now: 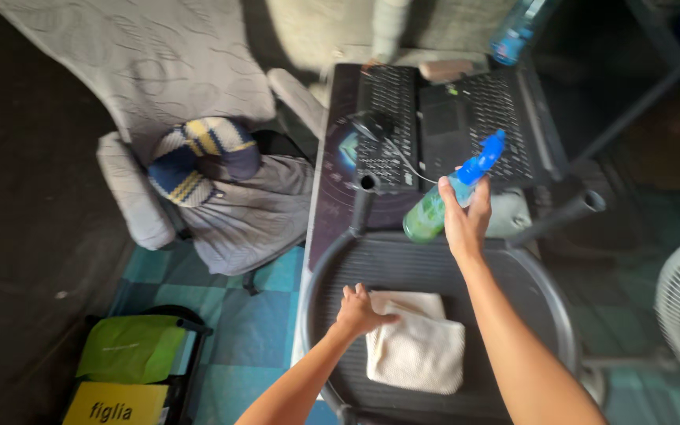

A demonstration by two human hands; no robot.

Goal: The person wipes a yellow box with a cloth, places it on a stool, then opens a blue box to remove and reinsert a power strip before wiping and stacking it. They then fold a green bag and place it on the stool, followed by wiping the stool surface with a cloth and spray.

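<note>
Head view, looking straight down. My right hand (464, 219) is closed around a green spray bottle (434, 208) with a blue nozzle, held tilted above the near edge of the desk (326, 212), nozzle end up and away from me. My left hand (358, 311) lies fingers-down on a folded white cloth (419, 354), pressing its near corner; it rests on the cloth rather than gripping it, as far as I can see. The cloth lies on the dark mesh seat (434, 271) of a round-framed chair right under me.

On the desk: two black keyboards (391, 118) side by side, and a mouse (371, 124) with its cable.

Left of the desk, a grey padded chair (159, 71) carries a blue, yellow and white striped neck pillow (198, 157).

Progress, as I judge it: bottle and cloth are both in hand, but I can see no wet patch on the cloth. Wiping looks not yet begun.
</note>
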